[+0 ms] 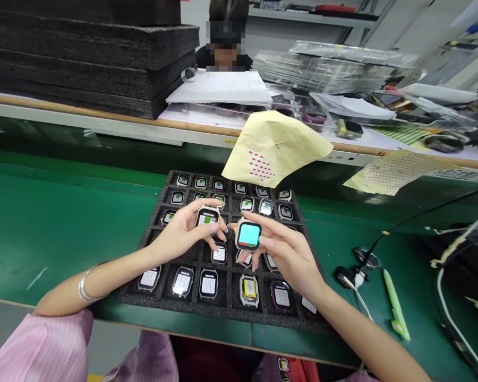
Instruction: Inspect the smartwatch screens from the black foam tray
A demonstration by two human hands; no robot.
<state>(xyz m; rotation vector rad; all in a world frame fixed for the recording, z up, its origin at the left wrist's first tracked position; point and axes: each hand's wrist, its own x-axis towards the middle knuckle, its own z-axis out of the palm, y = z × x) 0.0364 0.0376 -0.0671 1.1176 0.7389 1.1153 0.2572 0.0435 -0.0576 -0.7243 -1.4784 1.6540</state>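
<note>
My left hand point(193, 225) holds a watch body point(207, 216) whose screen shows white and green blocks, the thumb across its lower edge. To its right, my right hand point(287, 246) grips another watch body point(248, 235) with a bright cyan screen, the thumb at its right edge. Both are held above a black foam tray point(171, 305) divided into compartments. Several watch bodies lie in the tray, most with lit screens facing up. One in the front row point(249, 290) shows a yellow battery instead of a screen. My hands partly hide the middle compartments.
Stacked black foam point(155, 48) stands on the shelf at the back left, beside papers point(223, 87) and clear plastic trays point(318, 71). A yellow sheet point(279, 146) hangs over the tray's back edge. A green pen point(396, 305) and cables lie right. A person sits opposite.
</note>
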